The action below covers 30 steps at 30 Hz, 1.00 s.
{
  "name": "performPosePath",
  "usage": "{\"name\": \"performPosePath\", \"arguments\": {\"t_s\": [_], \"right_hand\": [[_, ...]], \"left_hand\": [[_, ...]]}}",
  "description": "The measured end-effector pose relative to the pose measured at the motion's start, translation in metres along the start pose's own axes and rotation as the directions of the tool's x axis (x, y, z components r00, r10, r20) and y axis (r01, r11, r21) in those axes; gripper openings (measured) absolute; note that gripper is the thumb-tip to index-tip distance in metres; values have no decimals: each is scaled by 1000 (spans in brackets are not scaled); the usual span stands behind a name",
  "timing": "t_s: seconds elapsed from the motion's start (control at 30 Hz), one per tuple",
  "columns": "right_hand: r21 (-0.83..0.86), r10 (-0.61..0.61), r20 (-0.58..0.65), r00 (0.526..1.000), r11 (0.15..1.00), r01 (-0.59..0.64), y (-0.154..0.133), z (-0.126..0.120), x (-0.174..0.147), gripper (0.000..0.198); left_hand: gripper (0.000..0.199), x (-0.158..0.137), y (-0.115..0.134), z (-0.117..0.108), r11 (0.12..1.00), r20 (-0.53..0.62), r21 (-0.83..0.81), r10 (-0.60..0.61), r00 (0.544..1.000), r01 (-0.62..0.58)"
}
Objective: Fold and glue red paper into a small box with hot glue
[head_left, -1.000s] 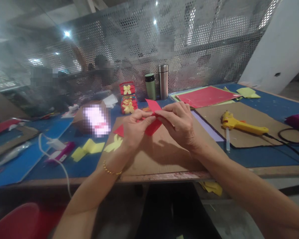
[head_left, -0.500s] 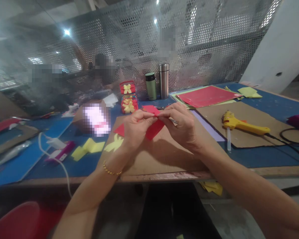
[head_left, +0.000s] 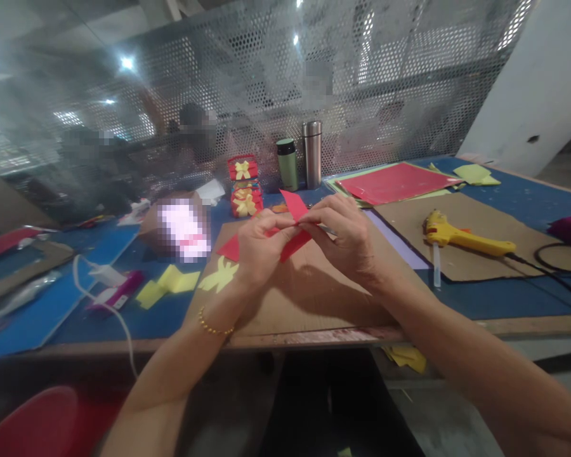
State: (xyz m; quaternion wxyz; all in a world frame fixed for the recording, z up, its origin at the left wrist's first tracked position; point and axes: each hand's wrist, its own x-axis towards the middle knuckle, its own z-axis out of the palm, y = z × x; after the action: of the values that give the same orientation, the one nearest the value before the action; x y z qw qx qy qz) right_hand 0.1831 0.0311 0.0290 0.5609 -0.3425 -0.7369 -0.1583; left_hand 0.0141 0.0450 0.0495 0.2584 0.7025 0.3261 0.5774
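Between both hands is a piece of red paper [head_left: 294, 204], one strip of it sticking up and another part angled down toward the cardboard. My left hand [head_left: 261, 249] pinches it from the left with thumb and forefinger. From the right, my right hand [head_left: 345, 238] pinches the same paper, its fingertips meeting the left ones. The fingers cover the middle of the paper. Under the hands lies a brown cardboard sheet [head_left: 314, 311]. Another red paper piece [head_left: 229, 247] and a yellow paper cutout [head_left: 219, 274] rest on its left side, beside my left wrist.
On the right, a yellow glue gun [head_left: 471, 240] lies on more cardboard [head_left: 400, 222], its cord trailing right. Red sheets [head_left: 402, 182], a green cup [head_left: 287, 166] and a steel flask [head_left: 313, 155] stand behind. A purple power strip [head_left: 117, 292] and yellow papers [head_left: 174, 282] are left.
The red paper has turned in my fingers; its upper strip now stands higher and more upright. Both hands stay in nearly the same place.
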Motion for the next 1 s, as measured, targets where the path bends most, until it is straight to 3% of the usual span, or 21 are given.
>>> {"name": "performPosePath", "arguments": {"t_s": [0.27,0.53,1.0], "right_hand": [[11,-27,16,999,1000,27,2,2,0,24],[11,61,-127,990,998,-60,24,-11,7,21],[30,26,47,999,999,-27,10,-7,0,15]], "left_hand": [[14,0,-1,0,999,48,-19,-27,998,28],[8,12,-14,-7,945,24,-207,-252,967,252],[19,8,-11,-2,909,101,-322,-247,964,266]]}}
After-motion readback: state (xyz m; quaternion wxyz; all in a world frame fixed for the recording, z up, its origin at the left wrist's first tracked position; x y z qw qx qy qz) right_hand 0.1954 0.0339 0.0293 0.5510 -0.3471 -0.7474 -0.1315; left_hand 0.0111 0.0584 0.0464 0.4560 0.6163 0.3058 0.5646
